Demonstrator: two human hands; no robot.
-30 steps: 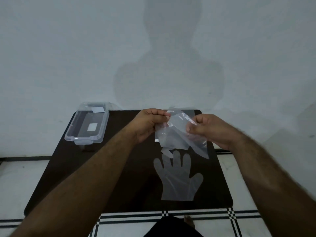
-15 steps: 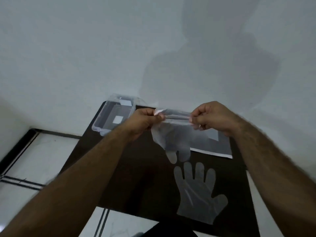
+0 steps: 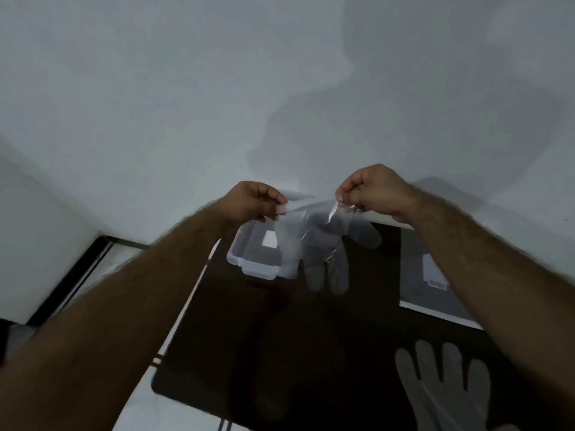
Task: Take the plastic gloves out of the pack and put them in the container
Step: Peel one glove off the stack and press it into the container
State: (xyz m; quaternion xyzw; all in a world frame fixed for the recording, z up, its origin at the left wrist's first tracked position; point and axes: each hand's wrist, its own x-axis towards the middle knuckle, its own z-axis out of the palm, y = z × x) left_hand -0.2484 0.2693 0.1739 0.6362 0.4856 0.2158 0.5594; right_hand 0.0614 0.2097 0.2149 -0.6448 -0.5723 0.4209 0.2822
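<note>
Filling most of the frame: pale wall in the upper half with a big shadow at upper right, floor strip at the left edge. Dark table (image 3: 280, 353) takes the lower centre and right. Both forearms come in from the bottom corners and meet at frame centre.

Clear plastic container (image 3: 258, 256) sits at the table's far left corner, centre frame, no lid on it, white label patch inside; no glove visible in it, though the held glove overlaps its right side so that part is unclear. Flat pack (image 3: 435, 284) lies on the table at right, partly hidden by the right forearm; cannot tell what remains inside.

One loose glove (image 3: 441, 390) lies flat on the table at lower right, cut by the frame edge, well apart from the container.

Held glove (image 3: 323, 244) hangs in the air at centre, cuff up, finger parts dangling down, in front of and just right of the container.

Left hand (image 3: 252, 202) pinches the cuff's left end, fingers closed on the film. Right hand (image 3: 370, 189) pinches the right end the same way, fingers closed, cuff stretched between the two.

Progress, judged: early-to-mid. Two gloves out of the pack, none seen in the container. Left: drop the held glove in, then the table glove, plus any left in the pack.
</note>
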